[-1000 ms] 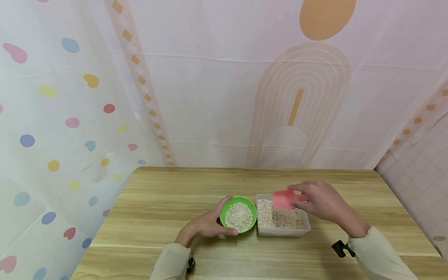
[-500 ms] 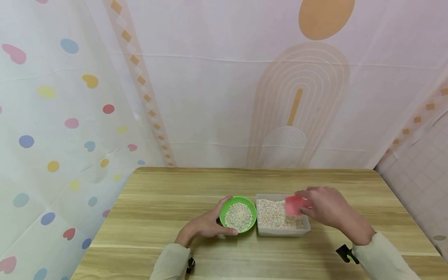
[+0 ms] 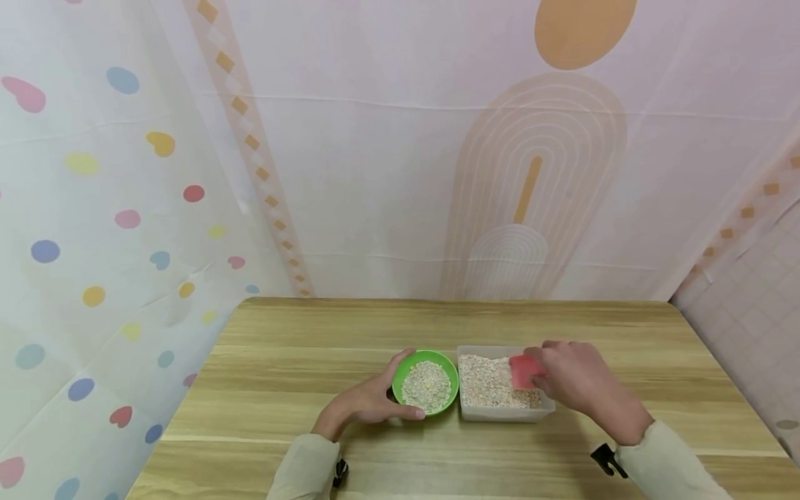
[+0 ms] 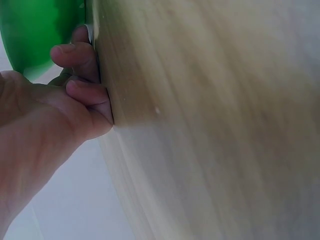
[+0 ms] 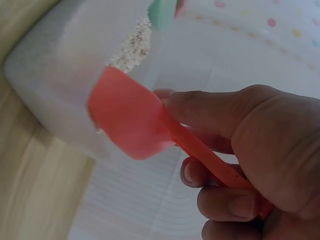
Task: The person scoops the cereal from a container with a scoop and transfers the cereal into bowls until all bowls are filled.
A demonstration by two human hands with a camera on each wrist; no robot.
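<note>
My left hand (image 3: pixel 371 401) holds the side of a green bowl (image 3: pixel 428 355), thumb along the near rim and fingers at the far rim. Pale flakes like rolled oats (image 3: pixel 426 389) lie in the bowl. Right beside it stands a translucent plastic tub (image 3: pixel 506 414) of similar oats (image 3: pixel 486 382). In my right hand (image 3: pixel 578 375) is a pink-red scoop (image 3: pixel 526 372), its head over the right part of the tub. The right wrist view shows fingers curled round the scoop's handle (image 5: pixel 212 162) and the back of its head, so the inside is hidden.
Both containers stand on a wood-grain table (image 3: pixel 312 347). A patterned cloth backdrop (image 3: pixel 375 173) rises behind the table's far edge, and a dotted cloth (image 3: pixel 144 264) hangs at the left.
The right hand has carried the scoop from over the tub's middle to its right side, and a little lower. My left hand and the bowl stay in place.
</note>
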